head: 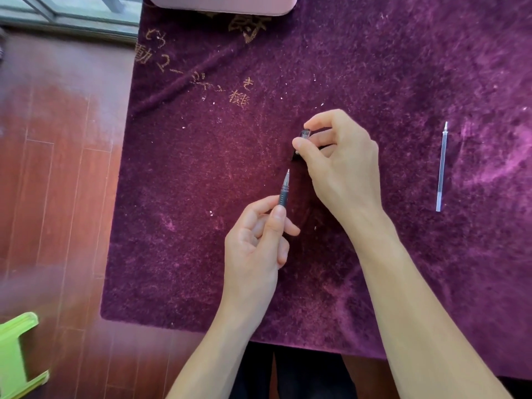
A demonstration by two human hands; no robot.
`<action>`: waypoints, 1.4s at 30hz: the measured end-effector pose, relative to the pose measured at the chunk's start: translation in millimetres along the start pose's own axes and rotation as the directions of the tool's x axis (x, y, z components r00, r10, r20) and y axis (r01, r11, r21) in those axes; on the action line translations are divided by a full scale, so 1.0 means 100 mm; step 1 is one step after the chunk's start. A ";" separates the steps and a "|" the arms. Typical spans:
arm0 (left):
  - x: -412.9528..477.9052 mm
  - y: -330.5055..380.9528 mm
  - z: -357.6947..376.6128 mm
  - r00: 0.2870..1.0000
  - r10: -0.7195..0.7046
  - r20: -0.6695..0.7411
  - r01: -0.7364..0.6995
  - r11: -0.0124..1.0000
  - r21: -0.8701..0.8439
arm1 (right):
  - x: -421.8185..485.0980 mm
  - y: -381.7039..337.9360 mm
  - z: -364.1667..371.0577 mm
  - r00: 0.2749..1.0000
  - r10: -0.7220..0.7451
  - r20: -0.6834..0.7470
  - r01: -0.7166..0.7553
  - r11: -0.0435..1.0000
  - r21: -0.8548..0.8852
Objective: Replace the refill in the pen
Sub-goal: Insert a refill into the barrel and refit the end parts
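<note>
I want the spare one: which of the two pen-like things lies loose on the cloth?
The thin refill at far right; the pen is held in the left hand.

A single head-worn wide-angle camera looks forward and steeply down, almost straight onto the worktop covered in a purple cloth. It sits close: both forearms enter from the bottom edge and reach up to mid-frame, where the left hand and right hand sit near the centre. The worktop fills the middle and right of the frame, its far side towards the top. The left strip takes in the wooden floor below, with a window frame in the top left corner. The wide lens bends straight lines near the edges, and the left margin is blurred. No second view shares the scene.
</note>
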State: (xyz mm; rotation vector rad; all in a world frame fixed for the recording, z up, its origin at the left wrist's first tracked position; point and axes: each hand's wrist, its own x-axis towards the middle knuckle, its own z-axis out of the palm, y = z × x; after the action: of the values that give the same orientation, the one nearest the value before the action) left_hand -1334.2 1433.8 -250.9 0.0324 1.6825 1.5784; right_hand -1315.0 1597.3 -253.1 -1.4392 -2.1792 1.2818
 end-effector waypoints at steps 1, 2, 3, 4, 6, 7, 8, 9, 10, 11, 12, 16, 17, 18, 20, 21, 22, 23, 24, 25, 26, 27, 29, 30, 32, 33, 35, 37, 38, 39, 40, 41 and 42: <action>-0.01 0.00 0.01 1.000 -0.003 0.010 0.003 1.000 0.005 | -0.03 0.04 -0.04 0.999 0.034 -0.008 -0.033 0.997 0.073; -0.02 -0.01 0.02 1.000 -0.009 0.021 0.009 1.000 0.009 | -0.05 0.08 -0.08 0.997 0.077 -0.015 -0.074 0.983 0.171; -0.03 -0.02 0.03 0.999 -0.016 0.032 0.015 1.000 0.011 | -0.08 0.13 -0.12 0.992 0.124 -0.018 -0.114 0.955 0.275; -0.04 -0.02 0.05 0.999 -0.020 0.044 0.020 1.000 0.009 | -0.12 0.17 -0.16 0.986 0.169 -0.012 -0.152 0.917 0.369; -0.06 -0.04 0.08 0.998 -0.020 0.064 0.019 1.000 0.010 | -0.21 0.26 -0.24 0.973 0.230 0.023 -0.212 0.845 0.492; -0.08 -0.05 0.10 0.997 -0.019 0.070 0.018 1.000 0.016 | -0.26 0.30 -0.28 0.969 0.244 0.042 -0.229 0.818 0.528; -0.09 -0.06 0.11 0.997 -0.020 0.076 0.018 1.000 0.021 | -0.31 0.34 -0.31 0.966 0.252 0.062 -0.243 0.796 0.555; -0.10 -0.07 0.13 0.996 -0.022 0.081 0.021 1.000 0.020 | -0.35 0.37 -0.34 0.964 0.255 0.081 -0.254 0.777 0.575; -0.12 -0.07 0.14 0.996 -0.026 0.087 0.025 1.000 0.014 | -0.40 0.40 -0.36 0.962 0.257 0.098 -0.264 0.763 0.590; -0.13 -0.08 0.16 0.995 -0.030 0.093 0.029 1.000 0.009 | -0.44 0.42 -0.38 0.960 0.257 0.111 -0.271 0.753 0.599; -0.14 -0.09 0.17 0.995 -0.033 0.099 0.032 0.999 0.012 | -0.48 0.44 -0.39 0.959 0.259 0.119 -0.277 0.745 0.607; -0.17 -0.11 0.24 0.993 -0.029 0.116 0.023 0.998 0.053 | -0.56 0.51 -0.46 0.956 0.264 0.124 -0.281 0.720 0.634; -0.18 -0.11 0.26 0.993 -0.029 0.118 0.023 0.998 0.059 | -0.57 0.53 -0.47 0.957 0.262 0.123 -0.278 0.719 0.637; -0.18 -0.11 0.27 0.992 -0.030 0.121 0.022 0.998 0.062 | -0.58 0.54 -0.49 0.959 0.257 0.122 -0.274 0.718 0.640; -0.19 -0.12 0.30 0.992 -0.030 0.125 0.021 0.998 0.067 | -0.59 0.57 -0.51 0.962 0.248 0.117 -0.264 0.720 0.642; -0.20 -0.12 0.31 0.991 -0.028 0.128 0.019 0.997 0.071 | -0.60 0.58 -0.53 0.963 0.245 0.114 -0.259 0.724 0.640; -0.20 -0.12 0.31 0.991 -0.027 0.133 0.017 0.997 0.075 | -0.60 0.59 -0.54 0.964 0.241 0.110 -0.255 0.729 0.636; -0.21 -0.12 0.32 0.990 -0.027 0.139 0.017 0.997 0.078 | -0.61 0.60 -0.55 0.966 0.237 0.106 -0.250 0.733 0.633; -0.21 -0.12 0.32 0.989 -0.030 0.145 0.018 0.997 0.079 | -0.61 0.61 -0.56 0.967 0.232 0.104 -0.244 0.735 0.633; -0.22 -0.12 0.33 0.988 -0.033 0.150 0.021 0.997 0.077 | -0.61 0.62 -0.58 0.969 0.226 0.102 -0.239 0.737 0.632; -0.22 -0.13 0.33 0.987 -0.037 0.155 0.025 0.997 0.075 | -0.61 0.62 -0.59 0.971 0.218 0.100 -0.232 0.742 0.629; -0.23 -0.13 0.33 0.987 -0.040 0.157 0.029 0.997 0.074 | -0.61 0.63 -0.60 0.973 0.209 0.096 -0.223 0.751 0.622; -0.23 -0.13 0.33 0.987 -0.041 0.158 0.028 0.997 0.078 | -0.61 0.64 -0.61 0.978 0.189 0.090 -0.204 0.770 0.605; -0.23 -0.13 0.33 0.987 -0.039 0.159 0.026 0.996 0.080 | -0.61 0.64 -0.61 0.980 0.177 0.089 -0.195 0.778 0.597; -0.23 -0.13 0.32 0.986 -0.037 0.161 0.024 0.997 0.080 | -0.61 0.64 -0.61 0.985 0.150 0.090 -0.174 0.797 0.579; -0.24 -0.13 0.31 0.986 -0.035 0.162 0.023 0.997 0.080 | -0.61 0.63 -0.61 0.986 0.138 0.090 -0.164 0.805 0.571; -0.24 -0.12 0.30 0.986 -0.028 0.162 0.014 0.996 0.087 | -0.62 0.63 -0.60 0.988 0.121 0.094 -0.153 0.810 0.567; -0.25 -0.11 0.31 0.986 -0.020 0.163 0.005 0.996 0.087 | -0.63 0.62 -0.59 0.989 0.110 0.101 -0.148 0.805 0.575; -0.25 -0.10 0.31 0.987 -0.018 0.160 0.005 0.997 0.080 | -0.63 0.61 -0.58 0.989 0.104 0.105 -0.146 0.803 0.578; -0.24 -0.09 0.31 0.988 -0.017 0.155 0.006 0.997 0.074 | -0.64 0.61 -0.57 0.989 0.097 0.108 -0.142 0.802 0.580; -0.24 -0.09 0.31 0.989 -0.017 0.147 0.008 0.998 0.068 | -0.64 0.61 -0.56 0.990 0.092 0.110 -0.139 0.804 0.579; -0.23 -0.09 0.31 0.990 -0.018 0.138 0.009 0.998 0.062 | -0.65 0.61 -0.55 0.990 0.090 0.111 -0.138 0.805 0.577; -0.23 -0.08 0.32 0.991 -0.020 0.129 0.013 0.998 0.055 | -0.66 0.62 -0.54 0.990 0.090 0.111 -0.137 0.805 0.577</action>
State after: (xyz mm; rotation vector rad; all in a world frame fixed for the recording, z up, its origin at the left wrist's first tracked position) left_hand -1297.0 1445.8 -242.4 0.1453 1.6196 1.4863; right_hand -1211.3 1579.8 -251.4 -1.2771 -1.5249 1.8664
